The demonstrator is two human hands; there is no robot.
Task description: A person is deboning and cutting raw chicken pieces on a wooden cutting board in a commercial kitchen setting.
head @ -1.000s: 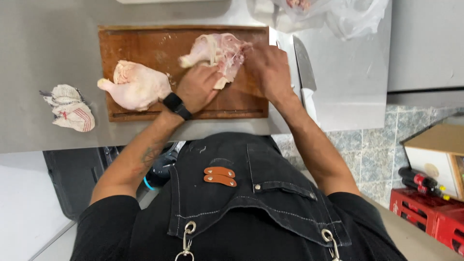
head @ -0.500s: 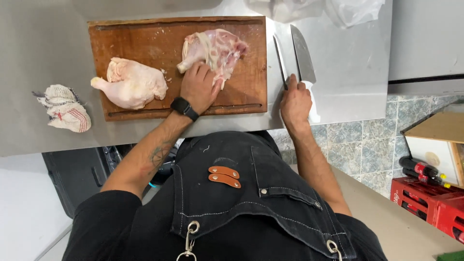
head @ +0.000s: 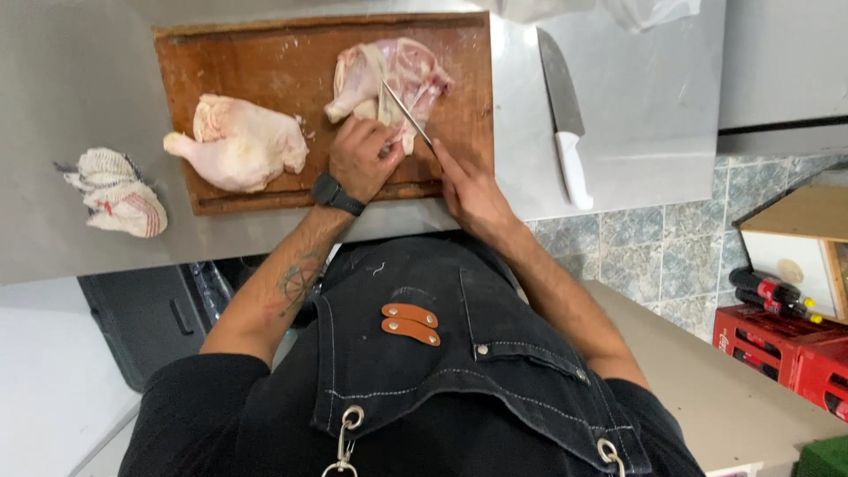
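Note:
A brown wooden cutting board (head: 265, 62) lies on a steel counter (head: 79, 71). Two raw chicken pieces rest on it: one (head: 243, 141) at the left, another (head: 393, 75) at the centre right. My left hand (head: 362, 159), with a black watch on the wrist, presses on the near edge of the right chicken piece. My right hand (head: 468, 190) grips a thin-bladed knife (head: 406, 110), whose blade lies across that chicken piece, right beside my left fingers.
A large knife with a white handle (head: 565, 124) lies on the counter to the right of the board. A crumpled white cloth (head: 115, 190) sits at the left. Red crates with bottles (head: 777, 336) and a cardboard box (head: 799, 243) stand at the lower right.
My right hand went to the two knives beside the board, took the thin one and brought it onto the right chicken piece. The large knife stays on the counter.

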